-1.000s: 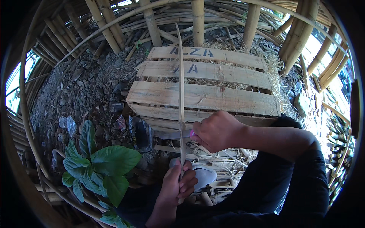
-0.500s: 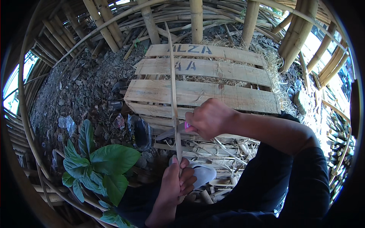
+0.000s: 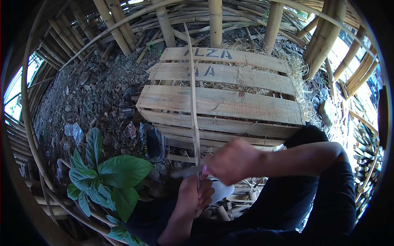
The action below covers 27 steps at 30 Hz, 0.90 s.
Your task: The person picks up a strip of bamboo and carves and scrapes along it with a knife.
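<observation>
A long, thin bamboo strip point(image 3: 193, 98) stands out from my left hand point(image 3: 194, 193), its far end reaching over a wooden slatted crate point(image 3: 246, 104). My left hand is closed around the strip's near end. In my right hand point(image 3: 232, 162) is a knife point(image 3: 184, 171) with a pink handle, its blade pointing left and smeared by motion. The blade crosses the strip just above my left fist, and whether it touches the strip cannot be made out. Part of a pale shoe point(image 3: 221, 189) shows behind my left hand.
Bamboo posts point(image 3: 215, 24) and stacked poles fence the far side. A broad-leaved plant point(image 3: 123, 170) grows at lower left, near plastic litter point(image 3: 74, 132) on stony ground. Pale shavings point(image 3: 293, 61) lie around the crate, and cut bamboo pieces point(image 3: 365, 151) are piled at the right.
My right hand with the knife has moved down along the bamboo strip, toward me, and is now close to my left hand. My left hand keeps its grip.
</observation>
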Each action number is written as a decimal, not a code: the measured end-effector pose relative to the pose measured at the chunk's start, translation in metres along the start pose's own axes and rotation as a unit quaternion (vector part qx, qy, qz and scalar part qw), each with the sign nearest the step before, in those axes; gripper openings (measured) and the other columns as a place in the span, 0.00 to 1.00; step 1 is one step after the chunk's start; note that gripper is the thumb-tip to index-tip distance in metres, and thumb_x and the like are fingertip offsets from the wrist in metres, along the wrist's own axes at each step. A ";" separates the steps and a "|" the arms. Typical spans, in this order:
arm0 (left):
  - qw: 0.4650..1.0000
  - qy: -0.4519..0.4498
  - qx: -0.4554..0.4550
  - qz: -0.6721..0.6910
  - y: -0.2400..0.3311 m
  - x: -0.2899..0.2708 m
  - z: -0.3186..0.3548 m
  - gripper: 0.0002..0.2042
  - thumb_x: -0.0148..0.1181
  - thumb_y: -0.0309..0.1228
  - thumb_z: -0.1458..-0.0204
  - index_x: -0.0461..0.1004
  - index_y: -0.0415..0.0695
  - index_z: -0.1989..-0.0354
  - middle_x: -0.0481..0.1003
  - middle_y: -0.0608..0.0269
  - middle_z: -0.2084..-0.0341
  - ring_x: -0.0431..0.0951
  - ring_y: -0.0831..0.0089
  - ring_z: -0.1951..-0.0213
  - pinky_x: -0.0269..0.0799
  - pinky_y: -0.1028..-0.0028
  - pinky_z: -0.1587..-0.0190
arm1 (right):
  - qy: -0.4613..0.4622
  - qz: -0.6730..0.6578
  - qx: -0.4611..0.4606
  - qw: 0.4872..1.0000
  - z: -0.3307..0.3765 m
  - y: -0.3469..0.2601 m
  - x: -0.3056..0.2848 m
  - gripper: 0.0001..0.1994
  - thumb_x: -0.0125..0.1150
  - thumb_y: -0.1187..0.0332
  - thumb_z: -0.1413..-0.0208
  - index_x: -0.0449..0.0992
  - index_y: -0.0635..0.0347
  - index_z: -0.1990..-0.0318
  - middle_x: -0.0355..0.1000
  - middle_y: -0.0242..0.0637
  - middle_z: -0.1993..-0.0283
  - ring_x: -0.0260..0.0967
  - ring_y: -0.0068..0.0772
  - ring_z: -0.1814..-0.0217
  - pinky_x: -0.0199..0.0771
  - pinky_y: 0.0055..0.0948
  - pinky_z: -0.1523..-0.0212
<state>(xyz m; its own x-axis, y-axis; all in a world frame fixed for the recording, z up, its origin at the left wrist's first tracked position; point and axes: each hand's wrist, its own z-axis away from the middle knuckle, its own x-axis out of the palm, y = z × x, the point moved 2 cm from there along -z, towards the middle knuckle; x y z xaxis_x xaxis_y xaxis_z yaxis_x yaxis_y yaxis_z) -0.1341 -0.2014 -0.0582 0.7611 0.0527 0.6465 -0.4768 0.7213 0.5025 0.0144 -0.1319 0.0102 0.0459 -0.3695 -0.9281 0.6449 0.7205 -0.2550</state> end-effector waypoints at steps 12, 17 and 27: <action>0.996 -0.049 -0.009 0.078 0.005 0.003 0.011 0.18 0.35 0.50 0.35 0.60 0.49 0.66 0.52 0.75 0.88 0.50 0.85 0.88 0.43 0.83 0.91 | 0.153 0.057 0.040 0.986 -0.013 0.038 -0.014 0.14 0.51 0.59 0.41 0.70 0.63 0.68 0.69 0.37 0.84 0.72 0.39 0.82 0.71 0.38 0.80; 0.995 -0.049 -0.034 0.082 -0.003 0.008 0.017 0.15 0.35 0.47 0.34 0.59 0.49 0.65 0.53 0.74 0.87 0.50 0.84 0.88 0.44 0.83 0.91 | 0.120 0.044 0.010 0.992 -0.012 0.026 0.001 0.16 0.51 0.57 0.40 0.73 0.64 0.67 0.72 0.38 0.80 0.75 0.41 0.75 0.74 0.37 0.73; 0.995 -0.051 -0.023 0.078 0.011 0.005 0.021 0.17 0.34 0.49 0.34 0.59 0.49 0.66 0.53 0.74 0.88 0.49 0.84 0.88 0.43 0.83 0.91 | 0.154 0.114 0.065 0.979 -0.005 0.024 -0.019 0.17 0.52 0.57 0.40 0.73 0.63 0.72 0.71 0.38 0.82 0.73 0.41 0.79 0.72 0.36 0.77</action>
<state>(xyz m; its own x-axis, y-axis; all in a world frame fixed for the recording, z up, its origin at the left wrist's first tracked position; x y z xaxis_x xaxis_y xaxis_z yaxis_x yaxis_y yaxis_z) -0.1443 -0.2081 -0.0371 0.6289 0.0978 0.7713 -0.5637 0.7406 0.3657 0.0255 -0.1046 0.0201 -0.0187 0.0009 -0.9998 0.7378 0.6749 -0.0132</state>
